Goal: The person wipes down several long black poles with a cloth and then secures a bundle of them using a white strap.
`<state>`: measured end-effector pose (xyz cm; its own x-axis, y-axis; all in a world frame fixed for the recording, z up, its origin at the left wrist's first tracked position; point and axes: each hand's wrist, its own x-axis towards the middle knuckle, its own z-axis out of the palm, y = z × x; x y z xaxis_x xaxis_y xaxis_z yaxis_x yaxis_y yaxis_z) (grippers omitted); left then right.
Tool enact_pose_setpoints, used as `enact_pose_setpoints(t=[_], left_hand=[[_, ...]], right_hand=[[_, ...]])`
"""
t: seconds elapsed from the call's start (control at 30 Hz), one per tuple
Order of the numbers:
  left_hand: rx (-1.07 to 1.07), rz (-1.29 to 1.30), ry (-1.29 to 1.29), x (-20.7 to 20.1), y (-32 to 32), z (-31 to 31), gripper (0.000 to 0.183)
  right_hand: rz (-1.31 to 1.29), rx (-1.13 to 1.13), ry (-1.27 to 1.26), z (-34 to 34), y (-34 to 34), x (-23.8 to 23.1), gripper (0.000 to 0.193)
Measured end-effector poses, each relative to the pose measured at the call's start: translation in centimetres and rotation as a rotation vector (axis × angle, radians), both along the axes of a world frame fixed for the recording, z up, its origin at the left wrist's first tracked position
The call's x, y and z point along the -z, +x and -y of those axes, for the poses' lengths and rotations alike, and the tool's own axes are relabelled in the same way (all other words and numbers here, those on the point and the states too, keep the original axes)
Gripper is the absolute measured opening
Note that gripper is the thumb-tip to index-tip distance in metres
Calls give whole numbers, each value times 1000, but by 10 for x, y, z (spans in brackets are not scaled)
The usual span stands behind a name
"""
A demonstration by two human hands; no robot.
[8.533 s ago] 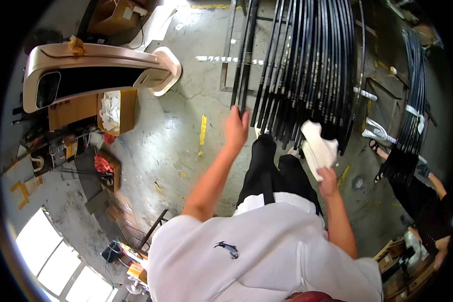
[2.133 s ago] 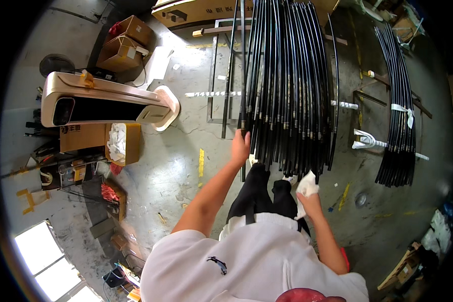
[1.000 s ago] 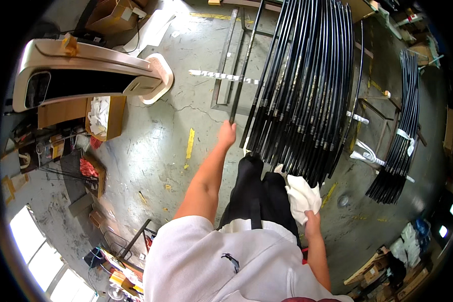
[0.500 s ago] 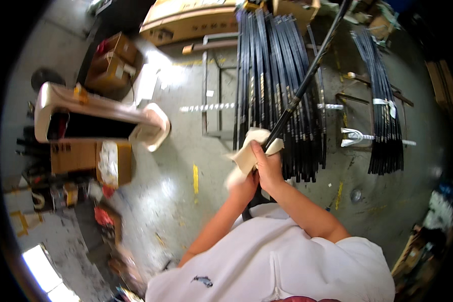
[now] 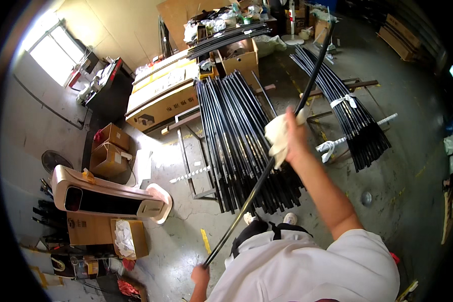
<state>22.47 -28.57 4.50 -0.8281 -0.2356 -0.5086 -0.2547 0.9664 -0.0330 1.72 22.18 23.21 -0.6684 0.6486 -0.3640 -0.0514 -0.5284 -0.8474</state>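
Observation:
A long, thin black pole [image 5: 247,202] slants across in front of me, from low on the left to the far right. My left hand [image 5: 200,275] is closed round its near end. Farther up, my right hand [image 5: 296,137] grips a cream cloth [image 5: 277,135] that is wrapped against the pole. Some of the cloth hangs loose on the left side of that hand. Under the pole, a wide bundle of similar black poles [image 5: 231,136] lies side by side on a metal rack [image 5: 185,160].
A smaller tied bundle of poles [image 5: 351,118] rests on another rack at the right. To the left are a pinkish upright machine [image 5: 110,183] and open cardboard boxes [image 5: 134,245]. Long cartons [image 5: 161,103] lie beyond the main bundle.
My hands, close together before, are now far apart: the right has moved up and away with the cloth, the left down to the pole's near end. The view has tilted up.

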Motion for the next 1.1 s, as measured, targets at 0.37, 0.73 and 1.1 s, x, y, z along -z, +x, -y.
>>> enact_pose_setpoints(t=[0.37, 0.73, 1.1], left_hand=[[-159, 345, -141, 4, 159, 162, 38], [181, 74, 334, -49, 22, -119, 49], [303, 274, 1316, -124, -68, -299, 50]], right_hand=[[-298, 32, 202, -146, 32, -147, 48], [-177, -133, 82, -30, 44, -75, 43], [-25, -477, 197, 81, 162, 98, 17]])
